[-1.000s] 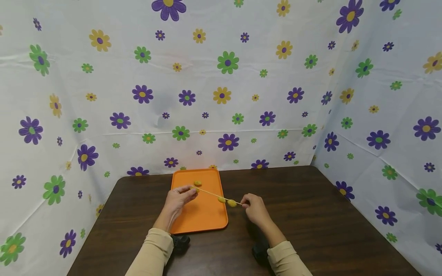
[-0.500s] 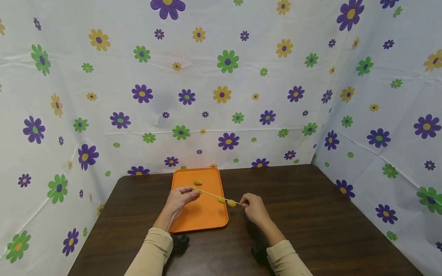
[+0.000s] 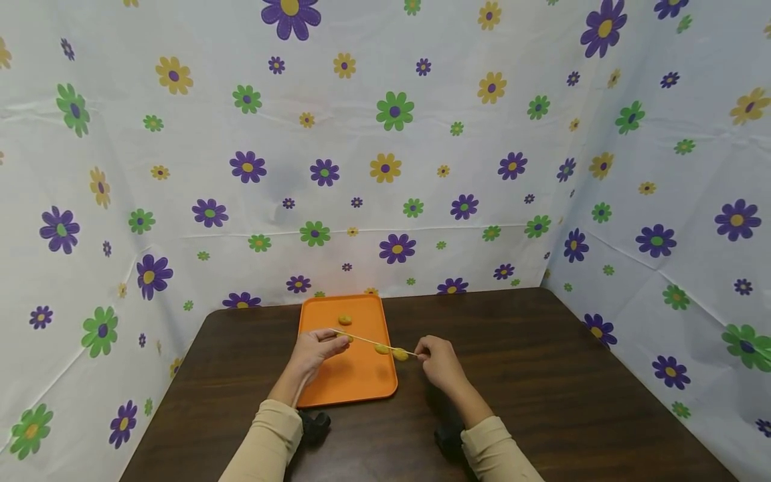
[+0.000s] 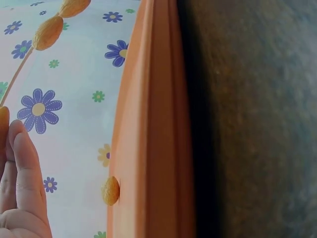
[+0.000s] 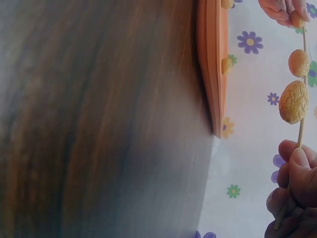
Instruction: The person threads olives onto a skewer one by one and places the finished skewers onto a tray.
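Observation:
My right hand (image 3: 442,365) grips a thin wooden skewer (image 5: 301,135) near its lower end, seen in the right wrist view. Two wrinkled yellow oval pieces are threaded on it, a larger one (image 5: 293,102) nearer the right hand and a smaller one (image 5: 298,63) beyond. At the skewer's other end my left hand (image 3: 312,351) pinches another such piece (image 5: 297,19) between its fingertips. The skewer slants across above the right part of the orange tray (image 3: 355,385). A loose yellow piece (image 3: 345,320) lies on the tray's far part.
The tray stands on a dark brown wooden table (image 3: 512,375), near its far edge. A white curtain (image 3: 385,201) with printed flowers surrounds the back and sides. Black wrist devices (image 3: 314,426) sit under both forearms.
My right hand has shifted slightly left toward the left hand, bringing the skewer and its two threaded pieces along. The left hand has moved only a little right.

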`<state>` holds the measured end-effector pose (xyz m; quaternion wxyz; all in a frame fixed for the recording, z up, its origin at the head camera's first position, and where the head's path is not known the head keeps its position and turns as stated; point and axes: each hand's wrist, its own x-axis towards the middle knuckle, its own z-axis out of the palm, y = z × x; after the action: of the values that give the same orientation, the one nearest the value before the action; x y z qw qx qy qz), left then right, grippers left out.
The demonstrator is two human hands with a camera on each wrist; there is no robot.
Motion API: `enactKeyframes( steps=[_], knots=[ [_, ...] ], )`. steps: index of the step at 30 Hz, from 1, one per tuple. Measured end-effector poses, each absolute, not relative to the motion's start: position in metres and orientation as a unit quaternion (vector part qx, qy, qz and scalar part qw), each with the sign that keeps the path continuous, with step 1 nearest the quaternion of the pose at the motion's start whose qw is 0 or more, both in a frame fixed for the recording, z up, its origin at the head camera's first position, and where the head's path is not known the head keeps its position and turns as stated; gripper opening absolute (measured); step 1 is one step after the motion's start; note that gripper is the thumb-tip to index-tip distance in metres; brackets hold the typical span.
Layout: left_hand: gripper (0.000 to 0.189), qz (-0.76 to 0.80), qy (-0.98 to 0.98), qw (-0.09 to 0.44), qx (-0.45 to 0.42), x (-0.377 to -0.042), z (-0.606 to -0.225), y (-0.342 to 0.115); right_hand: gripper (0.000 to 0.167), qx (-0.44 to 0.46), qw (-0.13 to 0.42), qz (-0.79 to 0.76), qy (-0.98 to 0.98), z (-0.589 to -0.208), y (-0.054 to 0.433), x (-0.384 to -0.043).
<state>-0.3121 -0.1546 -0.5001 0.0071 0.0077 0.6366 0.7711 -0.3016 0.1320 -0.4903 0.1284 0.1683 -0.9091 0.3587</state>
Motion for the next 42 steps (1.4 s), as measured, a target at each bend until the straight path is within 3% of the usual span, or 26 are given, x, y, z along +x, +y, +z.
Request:
enactKeyframes(
  steps=[7,16,26,42],
  knots=[
    [0.014,0.774,0.633,0.014,0.015,-0.311,-0.504,-0.155,0.022,0.175,0.127,0.362,-0.907,-0.490,0.129,-0.301],
    [0.015,0.772,0.635,0.012,0.019,-0.310,-0.505,-0.152,0.024,0.171,0.111,0.358,-0.911,-0.488,0.123,-0.302],
    [0.033,0.756,0.653,0.016,0.026,-0.307,-0.507,-0.148,0.024,0.165,0.098,0.361,-0.913,-0.490,0.120,-0.300],
    [0.027,0.723,0.688,0.045,0.040,-0.306,-0.507,-0.145,0.019,0.163,0.081,0.371,-0.910,-0.493,0.115,-0.294]
  ],
)
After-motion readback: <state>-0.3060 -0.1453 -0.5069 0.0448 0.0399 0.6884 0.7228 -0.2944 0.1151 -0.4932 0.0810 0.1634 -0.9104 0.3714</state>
